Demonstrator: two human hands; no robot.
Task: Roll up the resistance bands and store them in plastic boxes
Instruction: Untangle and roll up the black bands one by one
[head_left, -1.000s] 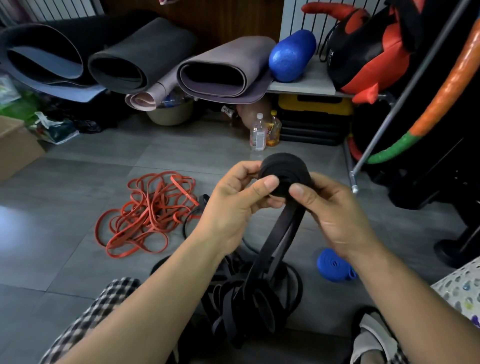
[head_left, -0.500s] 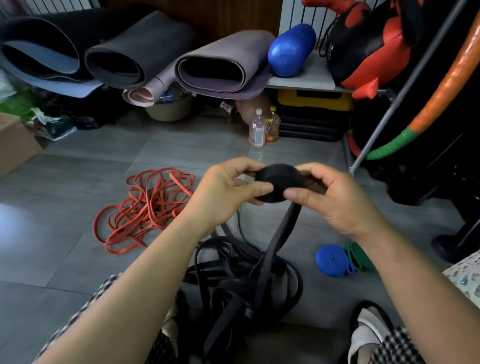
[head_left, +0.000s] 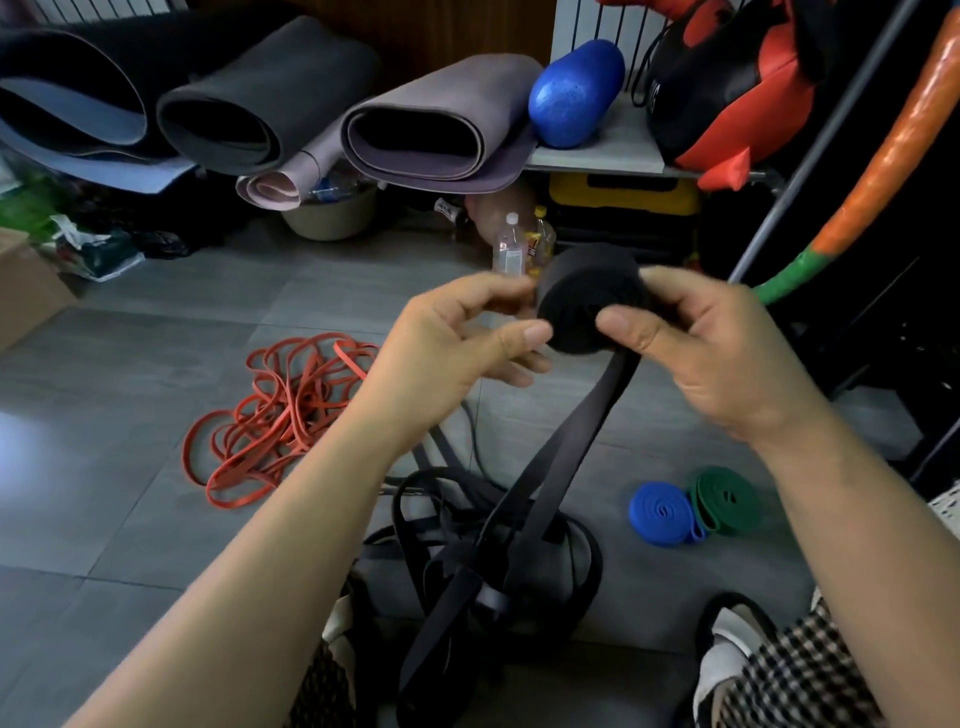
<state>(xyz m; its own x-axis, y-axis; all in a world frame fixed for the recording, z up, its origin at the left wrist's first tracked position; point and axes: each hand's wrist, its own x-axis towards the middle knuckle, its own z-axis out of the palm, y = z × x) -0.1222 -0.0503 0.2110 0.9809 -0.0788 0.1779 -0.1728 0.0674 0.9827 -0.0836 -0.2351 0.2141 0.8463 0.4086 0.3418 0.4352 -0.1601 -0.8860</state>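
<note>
In front of me I hold a half-rolled black resistance band roll (head_left: 582, 291). My right hand (head_left: 727, 364) grips it, thumb on its near face and fingers behind. My left hand (head_left: 462, 343) pinches the roll's left edge between thumb and curled fingers. The band's loose tail (head_left: 566, 447) hangs down to a tangled black band pile (head_left: 467, 540) on the floor. A loose heap of red bands (head_left: 280, 410) lies to the left. A rolled blue band (head_left: 660, 512) and a rolled green band (head_left: 724, 496) lie side by side on the floor at the right. No plastic box is in view.
Rolled exercise mats (head_left: 431, 124) and a blue foam roller (head_left: 576, 93) fill the back. Two bottles (head_left: 511, 249) stand behind the roll. A cardboard box (head_left: 26, 291) sits far left, a slanted metal pole (head_left: 810, 156) at right. My sandalled foot (head_left: 737, 649) is at the bottom right.
The roll has turned in my hands and shifted right. My right thumb now lies on its face, and my left hand has slid to its left edge. More tail is wound in.
</note>
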